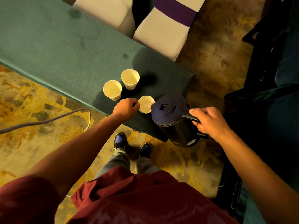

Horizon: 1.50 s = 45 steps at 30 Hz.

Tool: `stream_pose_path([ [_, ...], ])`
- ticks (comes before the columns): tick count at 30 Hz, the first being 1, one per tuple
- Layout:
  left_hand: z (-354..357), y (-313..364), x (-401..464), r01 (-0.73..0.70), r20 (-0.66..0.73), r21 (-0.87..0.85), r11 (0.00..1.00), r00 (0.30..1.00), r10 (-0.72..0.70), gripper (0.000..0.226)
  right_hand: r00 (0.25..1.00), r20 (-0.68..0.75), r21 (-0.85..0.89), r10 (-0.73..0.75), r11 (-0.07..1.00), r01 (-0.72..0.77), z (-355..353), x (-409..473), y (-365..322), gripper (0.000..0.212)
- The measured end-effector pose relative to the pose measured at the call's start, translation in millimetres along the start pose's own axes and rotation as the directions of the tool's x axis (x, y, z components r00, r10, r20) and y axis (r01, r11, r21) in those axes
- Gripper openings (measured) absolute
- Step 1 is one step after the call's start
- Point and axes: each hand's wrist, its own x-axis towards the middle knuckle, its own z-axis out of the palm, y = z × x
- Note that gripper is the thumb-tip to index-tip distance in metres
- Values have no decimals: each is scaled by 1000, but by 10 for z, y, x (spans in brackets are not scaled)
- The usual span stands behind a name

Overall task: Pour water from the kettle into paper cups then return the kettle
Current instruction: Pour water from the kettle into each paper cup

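A black electric kettle [171, 117] hangs tilted over the near edge of the green table [64, 50], its spout touching the rim of a paper cup [145, 104]. My right hand [208, 122] grips the kettle's handle. My left hand [127, 107] holds that cup by its left side, fingers pinched on the rim. Two more paper cups stand upright on the table behind it, one to the left [112, 90] and one further back [130, 78]. Whether water is in any cup is unclear.
Two white chair covers [163, 31], one with a purple band, stand beyond the table's far edge. A grey cable [48, 120] runs across the mottled yellow floor at left. Dark furniture [267, 78] fills the right side. My feet are below the table edge.
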Motion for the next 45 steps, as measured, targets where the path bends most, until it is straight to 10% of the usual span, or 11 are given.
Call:
stream_pose_path([
  [31, -31, 40, -42, 26, -3, -1, 1000, 1000, -26, 28, 996, -56, 198, 70, 978, -58, -45, -81, 62, 41],
  [45, -160, 204, -139, 45, -82, 58, 997, 996, -40, 37, 988, -50, 383, -143, 911, 151, -271, -184, 23, 38],
])
